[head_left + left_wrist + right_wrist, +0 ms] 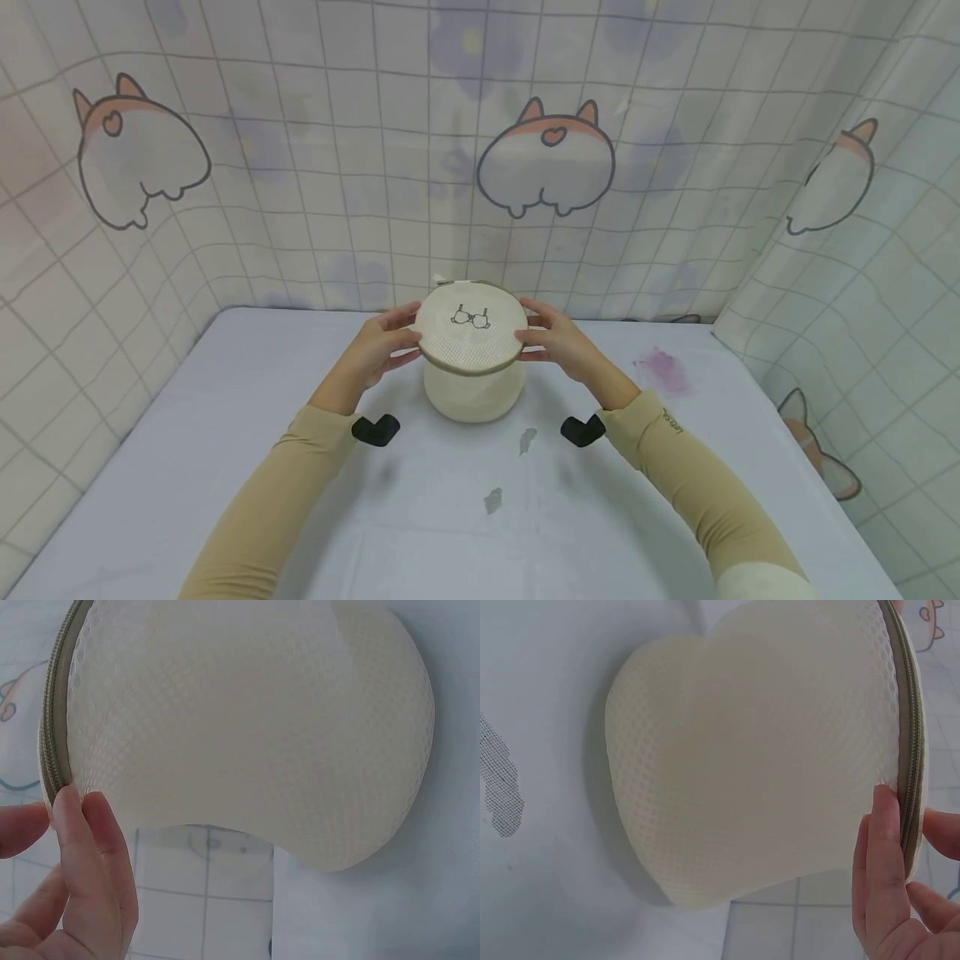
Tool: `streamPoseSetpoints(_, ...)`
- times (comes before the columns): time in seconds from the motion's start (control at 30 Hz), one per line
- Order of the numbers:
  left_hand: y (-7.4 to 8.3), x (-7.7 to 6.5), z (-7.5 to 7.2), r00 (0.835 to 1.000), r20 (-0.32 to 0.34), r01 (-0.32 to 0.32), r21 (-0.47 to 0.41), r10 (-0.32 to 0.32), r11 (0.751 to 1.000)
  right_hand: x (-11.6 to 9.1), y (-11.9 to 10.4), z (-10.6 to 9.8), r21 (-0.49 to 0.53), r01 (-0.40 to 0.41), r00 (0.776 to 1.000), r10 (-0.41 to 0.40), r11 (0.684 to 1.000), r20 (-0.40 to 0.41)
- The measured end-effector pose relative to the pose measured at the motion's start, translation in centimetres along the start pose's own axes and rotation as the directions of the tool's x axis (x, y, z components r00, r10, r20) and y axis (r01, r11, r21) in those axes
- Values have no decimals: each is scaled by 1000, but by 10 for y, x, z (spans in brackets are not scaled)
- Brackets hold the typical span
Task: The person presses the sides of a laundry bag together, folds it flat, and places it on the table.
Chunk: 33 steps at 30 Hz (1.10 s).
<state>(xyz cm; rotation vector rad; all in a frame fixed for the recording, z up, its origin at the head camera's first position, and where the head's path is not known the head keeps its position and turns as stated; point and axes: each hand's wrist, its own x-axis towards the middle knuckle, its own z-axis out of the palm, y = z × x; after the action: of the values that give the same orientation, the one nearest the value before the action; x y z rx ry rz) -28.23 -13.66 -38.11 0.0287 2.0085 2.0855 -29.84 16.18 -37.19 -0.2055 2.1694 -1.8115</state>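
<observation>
So the cream mesh bag (474, 393) looks to be sitting on the white table (225, 400) smack between the left hand (377, 342) and right hand (561, 342), neither really nearer, fingers pinching opposite sides of its zippered rim (55, 712), no obvious long axis.

This looks like a small curtained-off booth, though what building surrounds it cannot be told. A white table (420, 542) takes up most of it; checked curtain (352, 167) hangs behind the table and along its left and right sides, printed with flowers (472, 42) and cartoon dogs (546, 171) (mostly seen from behind).
</observation>
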Motion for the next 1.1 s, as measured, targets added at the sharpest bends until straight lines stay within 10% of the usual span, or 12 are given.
streamPoseSetpoints(1.1,-12,0,-1,999,-36,37,-27,-38,999,-1,6,5,42,-9,1000,9,999,2)
